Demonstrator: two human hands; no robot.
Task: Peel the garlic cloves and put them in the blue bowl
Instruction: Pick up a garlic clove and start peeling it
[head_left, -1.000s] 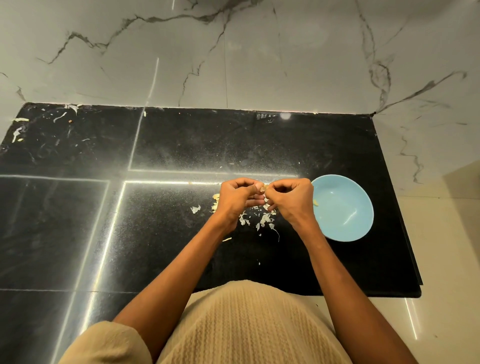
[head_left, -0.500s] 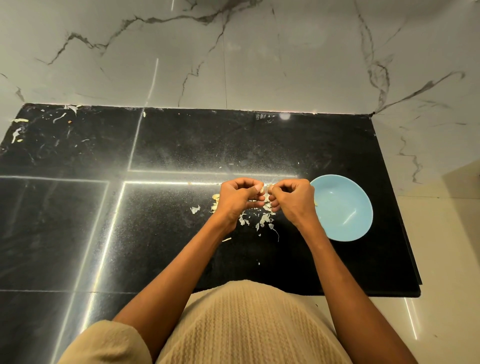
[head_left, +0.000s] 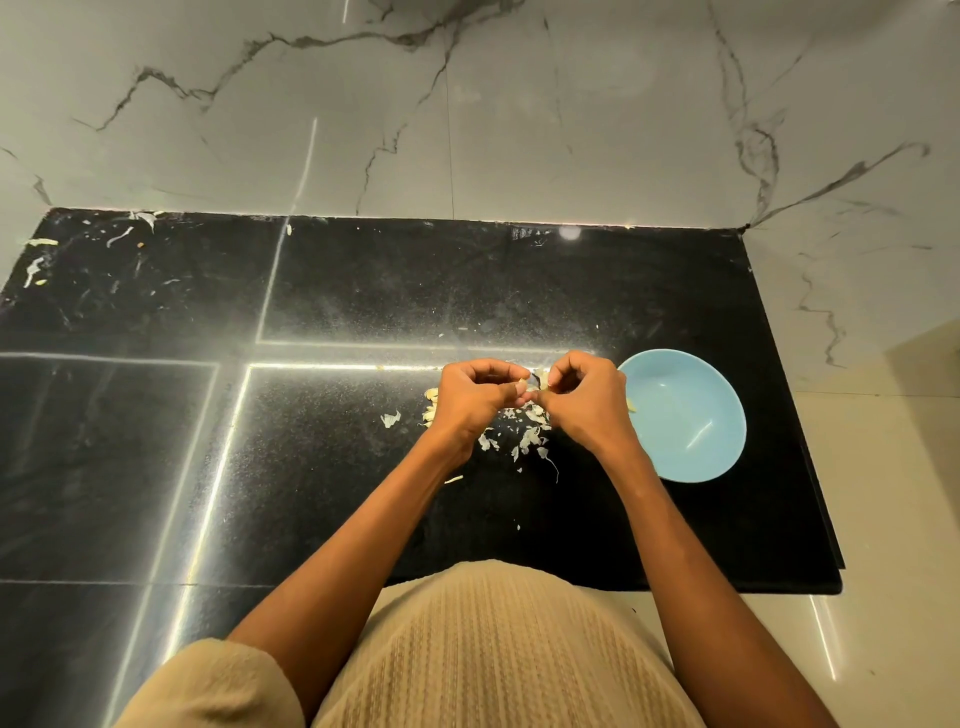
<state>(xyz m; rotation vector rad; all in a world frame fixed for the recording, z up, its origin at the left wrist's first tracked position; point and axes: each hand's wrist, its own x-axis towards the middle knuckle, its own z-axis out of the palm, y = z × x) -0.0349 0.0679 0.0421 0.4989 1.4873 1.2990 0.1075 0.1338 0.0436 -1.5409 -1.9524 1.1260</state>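
My left hand (head_left: 475, 397) and my right hand (head_left: 584, 400) meet fingertip to fingertip above the black counter, both pinching a small pale garlic clove (head_left: 535, 382) that is mostly hidden by the fingers. Under and between the hands lies a scatter of white garlic skins (head_left: 527, 434). More pale garlic pieces (head_left: 430, 405) peek out left of my left hand. The blue bowl (head_left: 691, 415) stands just right of my right hand; a small pale piece (head_left: 631, 406) shows at its left inner edge.
The black stone counter (head_left: 337, 441) ends at its right edge near the bowl and at a front edge by my body. A marble wall (head_left: 467, 104) rises behind. Old scraps (head_left: 39, 267) lie at the far left corner.
The hands stay in the same spot over the skins; the fingers have shifted slightly around the clove. The bowl has not moved.
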